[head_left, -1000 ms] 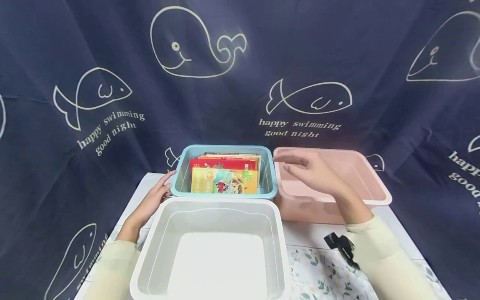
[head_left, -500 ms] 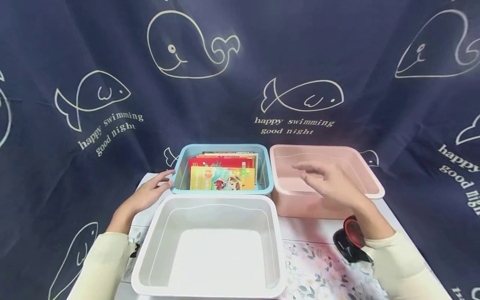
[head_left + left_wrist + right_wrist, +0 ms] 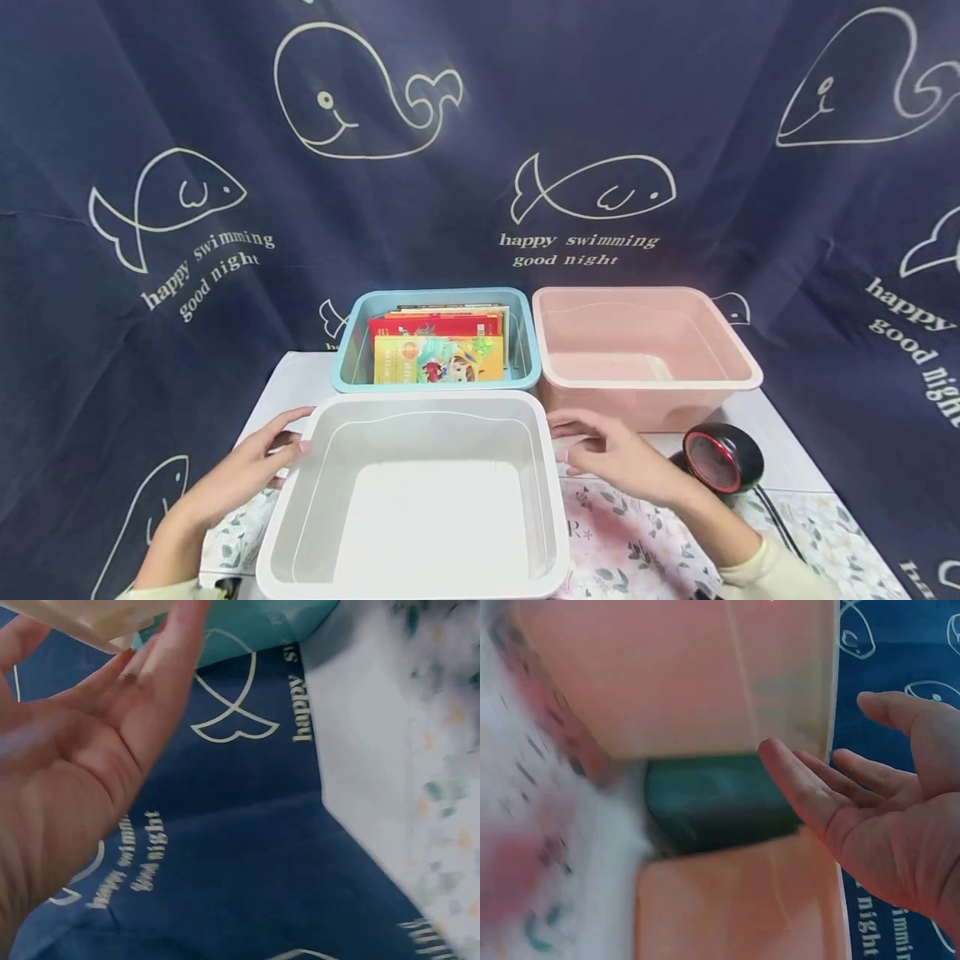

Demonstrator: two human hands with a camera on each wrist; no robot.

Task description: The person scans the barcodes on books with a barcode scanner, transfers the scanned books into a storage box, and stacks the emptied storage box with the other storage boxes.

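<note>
A white plastic bin (image 3: 442, 407) stands at the front of the table. My left hand (image 3: 243, 471) is at its left rim, thumb and fingers loosely bent, holding nothing. At the right rim, my right hand (image 3: 626, 458) has its fingertips close against the outside; whether they touch is unclear. In the right wrist view the right hand (image 3: 885, 810) has its fingers extended. The left wrist view has the left hand (image 3: 97, 742) beside the bin's rim. Behind the white bin, a light blue bin (image 3: 343, 354) contains several upright picture books (image 3: 438, 358).
A pink bin (image 3: 652, 384) stands at the back right, beside the blue one. To the right, a round black device (image 3: 723, 458) with a red glowing face sits on the table, trailing a cable. A navy curtain (image 3: 420, 225) hangs behind. Flowered cloth (image 3: 637, 542) covers the front.
My left hand has come from the blue bin's left side down to the white bin's left rim. My right hand has come from over the pink bin to the white bin's right rim.
</note>
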